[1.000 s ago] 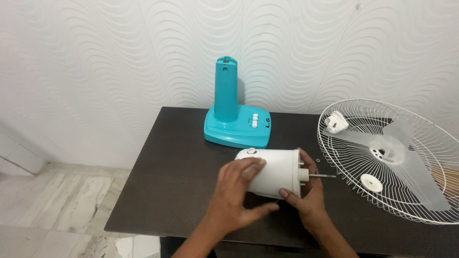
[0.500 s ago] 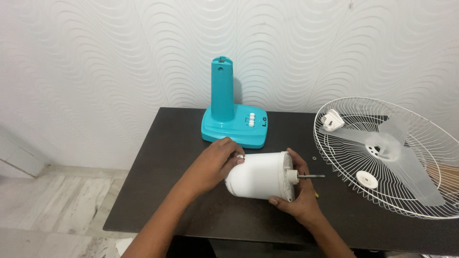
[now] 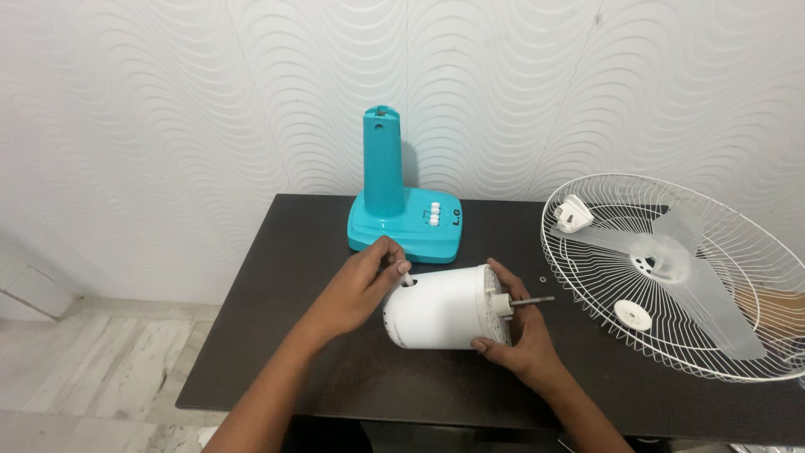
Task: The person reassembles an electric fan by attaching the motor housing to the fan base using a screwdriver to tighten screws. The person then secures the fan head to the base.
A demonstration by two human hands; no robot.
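Note:
A white fan motor housing (image 3: 444, 309) lies on its side on the dark table (image 3: 285, 335), its metal shaft (image 3: 533, 299) pointing right. My right hand (image 3: 520, 335) grips the housing's front end from the right. My left hand (image 3: 365, 285) is at the housing's rear top, fingers pinched on a small white knob (image 3: 404, 278) there. A turquoise fan base with an upright column (image 3: 394, 210) stands just behind the hands.
A white wire fan guard (image 3: 671, 277) lies on the table's right side, holding clear blades (image 3: 679, 268), a white plug (image 3: 573, 214) and a white round cap (image 3: 632, 315). A small washer (image 3: 543, 279) lies near the shaft. Wavy white wall behind; tiled floor at left.
My left hand has slid off the housing's side to its rear top and pinched the small knob. The housing has turned a little; my right hand stays on its front.

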